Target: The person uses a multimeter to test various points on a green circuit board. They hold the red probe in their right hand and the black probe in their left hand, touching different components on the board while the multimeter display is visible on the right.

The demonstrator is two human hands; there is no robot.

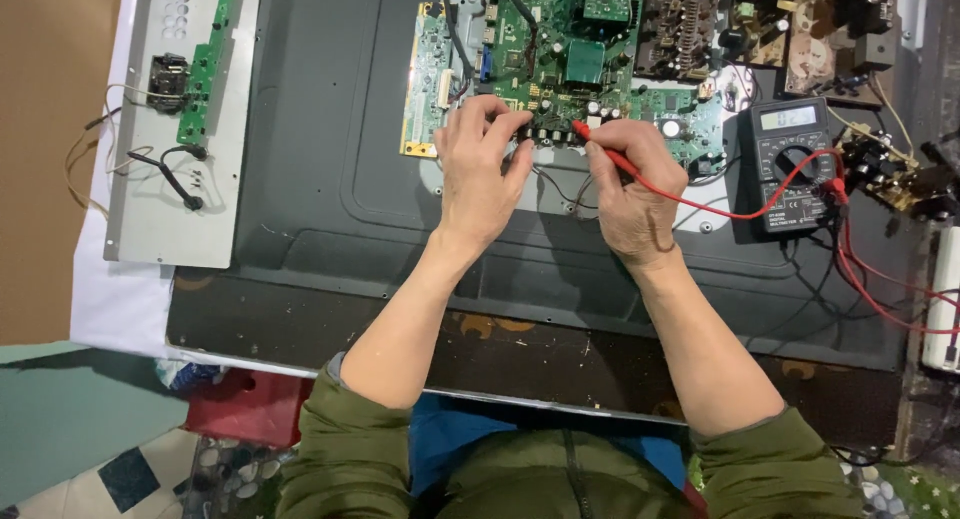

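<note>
Probing is the step in hand, by the look of it: the right hand [632, 194] pinches a red test probe [603, 151] like a pen, its tip pressed down onto the green circuit board [560, 74] just ahead of the fingers. The probe's red lead [745, 211] trails away to that hand's right, over the dark back panel [330, 179], to a black digital multimeter [790, 164] lying face up just beyond the wrist's outer side. The left hand [480, 169] is curled, fingertips bearing on the near edge of the same board, just beside the right hand and nearly touching it; whether it grips a second probe under the fingers I cannot tell, since the fingers hide what lies beneath. A narrower green board [428, 79] sits to the left of that hand, touching the main board's side. Further left, well apart from both hands, lies a grey metal plate [170, 209] with a small green strip board [205, 69] and loose black wires [170, 174] on it. Beyond the multimeter, to the right hand's far right, brown boards with coils and parts [800, 29] are crowded together. As I judge it, the next move calls for a steady tip on a very small contact, both hands held quiet, and eyes turned rightward to the meter's display without letting the probe slip onto neighbouring pins.
</note>
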